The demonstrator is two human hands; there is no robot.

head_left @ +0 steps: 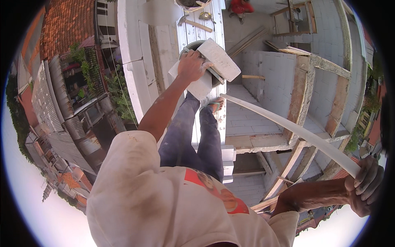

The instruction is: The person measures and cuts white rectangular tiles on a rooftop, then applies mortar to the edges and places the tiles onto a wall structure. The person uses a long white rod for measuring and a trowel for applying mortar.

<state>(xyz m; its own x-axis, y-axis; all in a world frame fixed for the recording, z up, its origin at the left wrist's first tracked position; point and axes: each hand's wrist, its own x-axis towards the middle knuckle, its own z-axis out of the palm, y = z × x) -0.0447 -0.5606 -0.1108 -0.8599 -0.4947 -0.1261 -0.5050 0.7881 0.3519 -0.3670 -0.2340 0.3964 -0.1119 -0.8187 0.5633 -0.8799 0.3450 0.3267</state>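
white: one bar (288, 127) in clenched right grip (364, 185), two blocks (220, 61) beside left grip (193, 66) (hold unclear)

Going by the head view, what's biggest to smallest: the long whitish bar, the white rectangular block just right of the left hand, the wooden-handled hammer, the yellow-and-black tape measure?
1. Whitish bar, though its held end is enlarged by nearness
2. White block
3. Hammer
4. Tape measure

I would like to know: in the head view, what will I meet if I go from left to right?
Orange tiled roof → left hand → upper white block → long pale bar → right hand.
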